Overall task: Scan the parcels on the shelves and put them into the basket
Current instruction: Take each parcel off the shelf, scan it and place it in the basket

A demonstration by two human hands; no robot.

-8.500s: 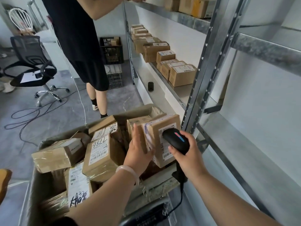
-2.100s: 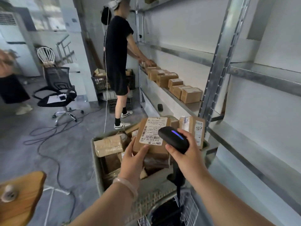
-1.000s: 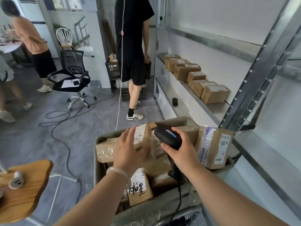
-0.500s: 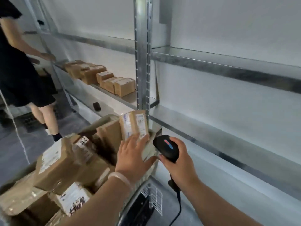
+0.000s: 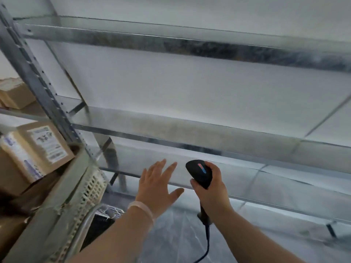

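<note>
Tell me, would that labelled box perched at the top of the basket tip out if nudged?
Probably stiff: the labelled box keeps straight cardboard edges. It lies tilted by the basket rim, above the load, so a nudge might well slide or tip it. Tape covers one side, which may make it a little slippery.

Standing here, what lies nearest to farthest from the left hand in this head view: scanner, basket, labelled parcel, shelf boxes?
1. scanner, just right, in the right hand.
2. basket, close left.
3. labelled parcel, in the basket, farther left.
4. shelf boxes, far upper left.
</note>
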